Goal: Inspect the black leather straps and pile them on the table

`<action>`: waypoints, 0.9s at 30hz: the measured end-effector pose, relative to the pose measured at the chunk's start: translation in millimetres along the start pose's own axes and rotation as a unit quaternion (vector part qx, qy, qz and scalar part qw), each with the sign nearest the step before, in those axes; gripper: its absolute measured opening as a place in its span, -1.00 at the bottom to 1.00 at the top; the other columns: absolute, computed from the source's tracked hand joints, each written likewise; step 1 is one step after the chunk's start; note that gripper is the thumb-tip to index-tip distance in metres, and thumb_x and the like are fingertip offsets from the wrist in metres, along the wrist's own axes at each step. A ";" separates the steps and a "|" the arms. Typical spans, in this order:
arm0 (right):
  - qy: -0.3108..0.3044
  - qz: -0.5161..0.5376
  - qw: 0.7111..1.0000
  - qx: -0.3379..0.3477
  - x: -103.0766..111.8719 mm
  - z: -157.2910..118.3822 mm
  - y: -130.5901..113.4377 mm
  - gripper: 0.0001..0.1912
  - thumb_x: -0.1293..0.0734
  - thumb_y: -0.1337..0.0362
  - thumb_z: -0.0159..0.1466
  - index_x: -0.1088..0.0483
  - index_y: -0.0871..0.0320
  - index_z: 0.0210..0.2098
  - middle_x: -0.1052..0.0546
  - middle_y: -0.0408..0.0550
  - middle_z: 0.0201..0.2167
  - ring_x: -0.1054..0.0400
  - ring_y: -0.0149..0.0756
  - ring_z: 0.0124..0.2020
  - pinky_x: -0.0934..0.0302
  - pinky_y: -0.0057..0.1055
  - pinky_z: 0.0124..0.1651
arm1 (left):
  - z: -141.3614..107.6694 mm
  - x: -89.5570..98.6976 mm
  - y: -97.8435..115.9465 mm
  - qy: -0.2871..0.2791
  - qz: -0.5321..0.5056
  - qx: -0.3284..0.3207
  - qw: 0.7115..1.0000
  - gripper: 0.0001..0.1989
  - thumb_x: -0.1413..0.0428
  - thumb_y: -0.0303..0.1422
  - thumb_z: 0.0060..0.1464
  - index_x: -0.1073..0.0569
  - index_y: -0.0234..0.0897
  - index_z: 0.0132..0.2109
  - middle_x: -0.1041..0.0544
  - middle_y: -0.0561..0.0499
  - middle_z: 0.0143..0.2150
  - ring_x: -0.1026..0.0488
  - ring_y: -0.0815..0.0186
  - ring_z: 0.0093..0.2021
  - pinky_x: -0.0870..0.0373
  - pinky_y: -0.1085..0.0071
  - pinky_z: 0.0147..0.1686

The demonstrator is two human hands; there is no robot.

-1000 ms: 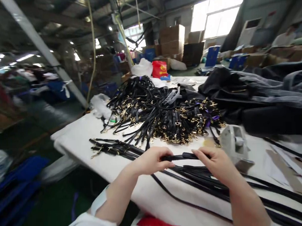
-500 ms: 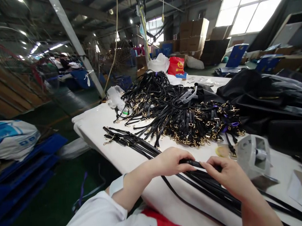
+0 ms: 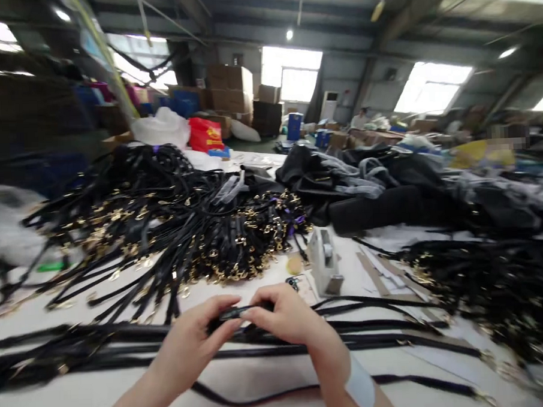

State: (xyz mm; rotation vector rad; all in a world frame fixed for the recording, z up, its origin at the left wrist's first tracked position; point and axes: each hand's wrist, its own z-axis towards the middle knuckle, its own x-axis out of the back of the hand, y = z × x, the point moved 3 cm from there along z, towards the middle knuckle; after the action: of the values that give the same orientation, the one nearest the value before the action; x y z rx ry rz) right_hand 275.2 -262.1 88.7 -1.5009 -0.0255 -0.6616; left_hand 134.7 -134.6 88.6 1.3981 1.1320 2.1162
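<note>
Low over the white table, my left hand (image 3: 200, 326) and my right hand (image 3: 285, 314) almost meet at the middle of the view. Between them is a short doubled section of black strap (image 3: 231, 313), gripped by the thumb and fingers of each hand; its detail is blurred. Several long black straps (image 3: 358, 342) run left to right beneath my hands, some ending in gold-coloured clips. One separate strap (image 3: 262, 400) curves closer to me. Just beyond my right hand stands a grey-white tape dispenser (image 3: 323, 262), beside a small yellowish disc (image 3: 294, 265).
A large heap of black straps with gold hardware (image 3: 228, 241) covers the far left of the table (image 3: 256, 375). Another strap pile (image 3: 495, 284) lies right. Black bags (image 3: 379, 208) lie behind. A red bag (image 3: 204, 134) and a clear plastic bag (image 3: 11, 224) are further left.
My view has swung to the right, bringing the right-hand strap pile into sight. Both hands still hold the strap, now with their fingertips closer together.
</note>
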 end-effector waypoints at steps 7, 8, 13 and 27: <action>0.009 0.066 0.997 0.029 1.3 -2.4 -2.3 -0.77 -0.38 0.19 0.24 -0.47 0.21 -0.47 -0.40 -0.25 -0.57 -0.22 -0.49 -0.51 -0.07 -0.57 -0.45 | 3.1 9.6 -21.5 0.066 -0.004 0.030 0.997 -0.56 -0.26 0.10 -0.12 -0.59 -0.13 -0.23 -0.63 0.05 -0.32 -0.58 0.19 -0.31 -0.57 0.43 -0.31; 0.007 0.072 0.997 0.029 -2.3 -2.6 -2.8 -0.77 -0.38 0.19 0.24 -0.47 0.21 -0.47 -0.39 -0.25 -0.58 -0.20 -0.49 -0.52 -0.06 -0.58 -0.47 | 1.4 5.9 -20.1 0.069 -0.017 0.030 0.997 -0.55 -0.26 0.10 -0.12 -0.59 -0.14 -0.24 -0.63 0.05 -0.34 -0.57 0.18 -0.32 -0.58 0.42 -0.29; -0.019 0.092 0.996 0.014 -12.3 -0.8 -2.1 -0.76 -0.39 0.16 0.23 -0.47 0.19 -0.46 -0.37 -0.26 -0.59 -0.19 -0.49 -0.53 -0.08 -0.58 -0.48 | 0.7 -3.7 -15.4 -0.014 -0.104 0.055 0.993 -0.59 -0.27 0.04 -0.09 -0.60 -0.17 -0.23 -0.62 0.02 -0.34 -0.56 0.18 -0.44 -0.59 0.38 -0.51; -0.114 -0.024 0.993 0.006 -15.9 -10.1 16.4 -0.65 -0.25 -0.06 0.29 -0.43 0.06 -0.40 -0.46 -0.11 -0.55 -0.38 -0.25 -0.50 -0.28 -0.43 -0.42 | -14.7 49.8 -3.3 0.037 -0.102 -0.027 0.994 -0.57 -0.17 -0.05 0.11 -0.59 -0.41 -0.36 -0.52 -0.03 -0.54 -0.39 0.42 -0.55 -0.28 0.53 -0.53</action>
State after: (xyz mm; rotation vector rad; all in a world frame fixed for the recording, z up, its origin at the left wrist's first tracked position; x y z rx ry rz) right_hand 265.1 -266.4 66.3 -1.5623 -0.2404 -0.5256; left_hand 99.1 -105.5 113.0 1.1354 1.1821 2.0506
